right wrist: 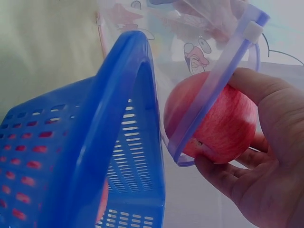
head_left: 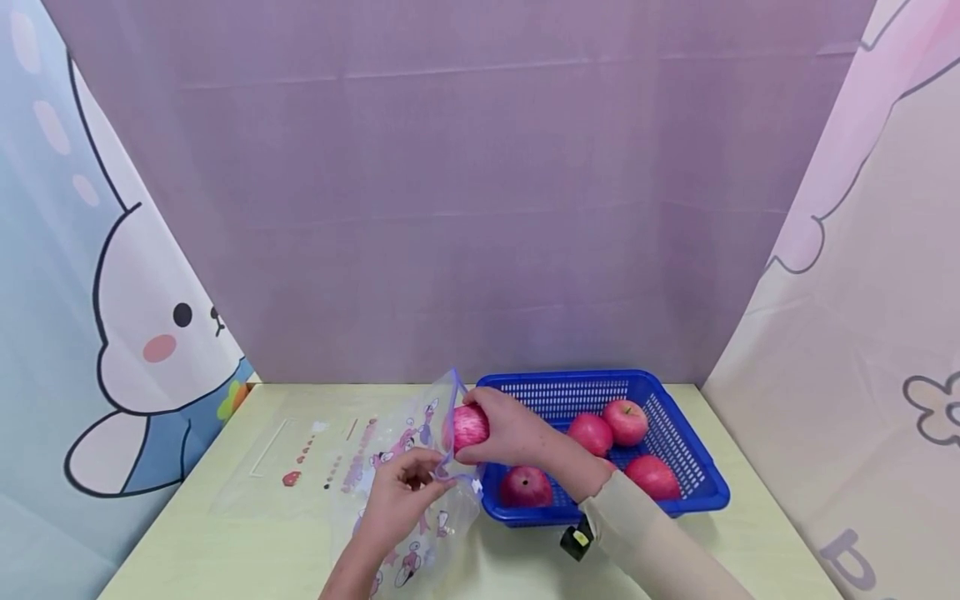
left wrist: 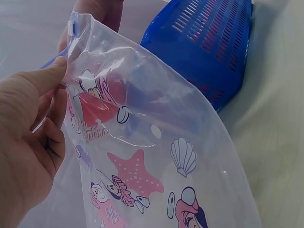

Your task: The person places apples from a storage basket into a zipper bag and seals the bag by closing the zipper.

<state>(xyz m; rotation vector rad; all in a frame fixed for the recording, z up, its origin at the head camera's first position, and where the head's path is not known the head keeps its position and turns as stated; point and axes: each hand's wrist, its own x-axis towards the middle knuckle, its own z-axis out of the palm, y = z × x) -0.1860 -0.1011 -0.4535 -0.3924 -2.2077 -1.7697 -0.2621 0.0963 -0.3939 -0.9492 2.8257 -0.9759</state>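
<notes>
My right hand (head_left: 510, 429) grips a red apple (head_left: 470, 428) at the mouth of a clear printed zip bag (head_left: 420, 533). In the right wrist view the bag's purple zip edge crosses in front of the apple (right wrist: 228, 123), so part of it sits inside the opening. My left hand (head_left: 401, 492) pinches the bag's rim between thumb and fingers, as the left wrist view also shows. The white slider (right wrist: 253, 32) is at one end of the zip. Right beside the bag stands a blue plastic basket (head_left: 712, 500) with several more apples (head_left: 626, 422) in it.
Another clear printed bag (head_left: 262, 475) lies flat on the pale table (head_left: 187, 550) at the left. A purple cloth backdrop (head_left: 480, 208) rises behind the table, with printed cloth panels on both sides. A black device (head_left: 576, 542) is strapped at my right wrist.
</notes>
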